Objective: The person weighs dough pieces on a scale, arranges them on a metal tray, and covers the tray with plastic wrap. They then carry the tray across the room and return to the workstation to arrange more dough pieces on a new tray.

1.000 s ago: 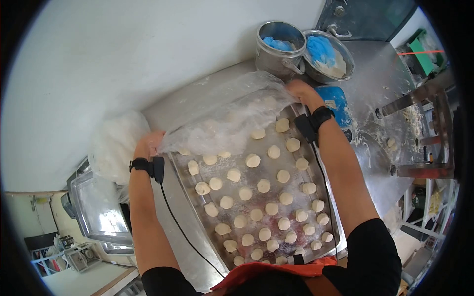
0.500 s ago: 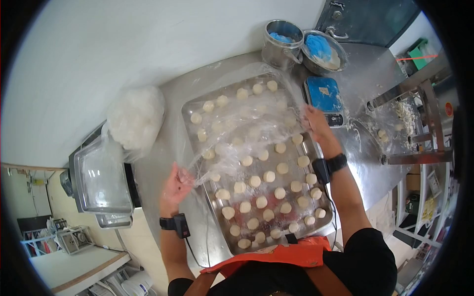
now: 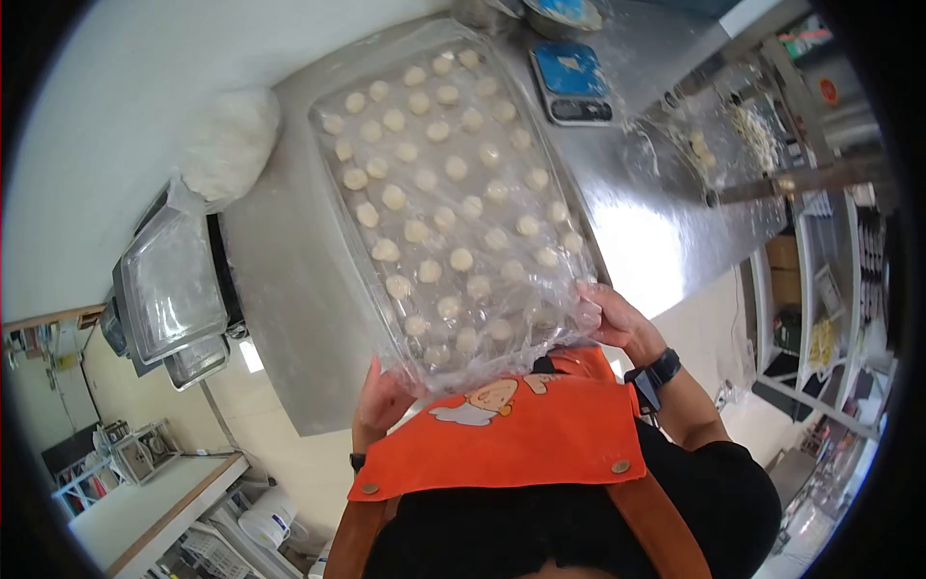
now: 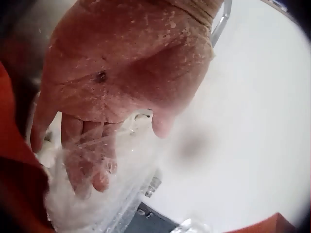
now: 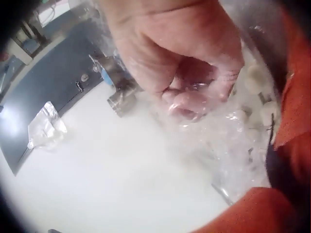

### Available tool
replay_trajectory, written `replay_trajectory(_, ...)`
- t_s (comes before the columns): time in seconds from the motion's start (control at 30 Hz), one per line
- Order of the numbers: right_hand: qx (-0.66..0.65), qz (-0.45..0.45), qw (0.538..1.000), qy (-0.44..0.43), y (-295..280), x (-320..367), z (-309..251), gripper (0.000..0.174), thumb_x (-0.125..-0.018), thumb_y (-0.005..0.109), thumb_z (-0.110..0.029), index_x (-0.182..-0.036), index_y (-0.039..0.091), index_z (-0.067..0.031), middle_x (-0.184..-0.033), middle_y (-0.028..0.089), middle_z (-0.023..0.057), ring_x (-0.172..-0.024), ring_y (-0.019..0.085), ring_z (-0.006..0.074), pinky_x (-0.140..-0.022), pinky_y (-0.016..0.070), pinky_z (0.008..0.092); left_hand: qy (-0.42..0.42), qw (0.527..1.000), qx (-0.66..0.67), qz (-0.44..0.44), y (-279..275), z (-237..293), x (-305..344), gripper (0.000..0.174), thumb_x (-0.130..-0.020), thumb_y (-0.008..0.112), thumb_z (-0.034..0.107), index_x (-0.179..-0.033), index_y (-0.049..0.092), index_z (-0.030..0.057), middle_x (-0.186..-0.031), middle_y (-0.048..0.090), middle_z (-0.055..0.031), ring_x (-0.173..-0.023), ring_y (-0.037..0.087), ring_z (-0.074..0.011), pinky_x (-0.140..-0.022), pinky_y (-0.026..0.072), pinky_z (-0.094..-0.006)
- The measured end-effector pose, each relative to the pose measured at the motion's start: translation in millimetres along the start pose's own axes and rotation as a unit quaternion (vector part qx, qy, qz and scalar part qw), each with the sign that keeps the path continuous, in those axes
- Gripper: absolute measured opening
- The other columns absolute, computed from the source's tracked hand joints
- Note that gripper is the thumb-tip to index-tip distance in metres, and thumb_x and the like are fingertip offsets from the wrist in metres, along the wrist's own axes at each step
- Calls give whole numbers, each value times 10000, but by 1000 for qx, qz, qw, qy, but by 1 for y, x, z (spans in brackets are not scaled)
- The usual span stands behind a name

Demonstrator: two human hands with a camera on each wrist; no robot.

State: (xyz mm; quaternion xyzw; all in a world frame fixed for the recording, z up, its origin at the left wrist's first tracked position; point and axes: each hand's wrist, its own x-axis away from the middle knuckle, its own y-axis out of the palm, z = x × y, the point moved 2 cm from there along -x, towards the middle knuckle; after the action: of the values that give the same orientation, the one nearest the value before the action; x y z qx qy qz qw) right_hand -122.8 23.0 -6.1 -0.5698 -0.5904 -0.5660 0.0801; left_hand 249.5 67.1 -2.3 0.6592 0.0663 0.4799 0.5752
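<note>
A large metal tray [image 3: 588,246] on the table carries rows of round dough pieces [image 3: 461,259]. Clear plastic film [image 3: 521,349] lies over the whole tray, bunched and wrinkled along the near edge. At the near right corner my right hand [image 3: 617,318] pinches the film between thumb and curled fingers, as the right wrist view also shows. My left hand [image 3: 384,394] is at the near left corner. In the left wrist view its palm [image 4: 126,73] faces the camera, fingers fairly straight with film draped across them. The orange apron [image 3: 502,434] is close against the tray's near edge.
A blue-topped scale [image 3: 571,82] stands right of the tray, with a metal bowl [image 3: 564,14] behind it. A white plastic-wrapped bundle [image 3: 231,145] sits at the left by the wall, near stacked clear containers [image 3: 178,289]. Scraps of dough [image 3: 702,150] lie far right.
Both hands have drawn the film from the tray's far end toward the body, and it now covers all the dough. The left hand's fingers have straightened.
</note>
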Motion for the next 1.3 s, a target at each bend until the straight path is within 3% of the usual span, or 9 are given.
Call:
replay_trajectory(0.07,-5,-76,997,-1,-21,23,20,248,-940,571,-323,-877,570,-83,-657,485,-23,-608,513,103,-574,480,271,-38,988,38,-145,-37,-21,22,546,-997,285,453,-1144,525,-15,-1067,613,-152,-1057,556,-277,-986,390,-452)
replay_trajectory(0.3,-57,-149,987,0,-29,55,41,279,-996,455,-295,-892,536,-49,-845,527,59,-745,541,134,-699,516,306,65,974,-164,142,-43,-55,33,353,-991,384,272,-1146,522,-13,-1108,602,-155,-1058,556,-259,-943,416,-432)
replay_trajectory(0.4,-103,7,994,-18,-30,61,43,328,-982,478,-332,-987,562,-15,-1037,569,95,-856,580,163,-715,543,360,51,962,-166,213,-8,-69,28,183,-933,425,103,-1050,523,1,-1032,594,-131,-967,554,-223,-906,432,-397)
replay_trajectory(0.53,-77,41,981,-173,-134,53,39,398,-979,480,-370,-803,573,-26,-688,566,25,-568,503,146,-494,390,291,94,983,-136,80,-61,-93,19,74,-867,419,-16,-877,472,35,-853,525,-70,-822,522,-182,-847,449,-346)
replay_trajectory(0.63,422,470,675,-381,-123,55,10,416,-956,521,-365,-731,568,-18,-551,502,7,-494,470,139,-468,335,293,80,979,-156,108,-79,-96,13,94,-843,413,-36,-829,441,52,-768,443,-36,-756,478,-173,-812,448,-325)
replay_trajectory(0.73,315,453,771,-317,-171,9,-5,423,-955,496,-307,-710,573,29,-624,548,184,-621,579,282,-611,435,419,78,969,-197,130,-101,-103,8,78,-856,428,-28,-852,462,41,-798,474,-43,-780,494,-176,-802,445,-310)
replay_trajectory(0.83,443,480,674,-344,-155,-7,-11,380,-949,498,-303,-778,580,26,-719,581,250,-689,596,379,-642,433,460,65,954,-256,142,-110,-116,-2,64,-864,491,-3,-925,507,10,-894,556,-69,-865,541,-178,-824,442,-305)
replay_trajectory(1.13,557,443,564,-419,-143,-16,-25,159,-941,531,-192,-902,547,-39,-802,592,215,-696,574,399,-613,437,446,137,831,-480,244,-58,-144,-10,331,-816,645,7,-1124,538,-50,-1106,625,-112,-1009,593,-169,-835,475,-307)
replay_trajectory(1.3,520,426,599,-435,-151,-20,-32,208,-956,479,-223,-944,566,-35,-837,605,169,-713,590,324,-660,466,404,273,618,-630,382,-61,-149,14,324,-825,602,-50,-1146,557,-44,-980,636,-100,-895,634,-185,-724,536,-282)
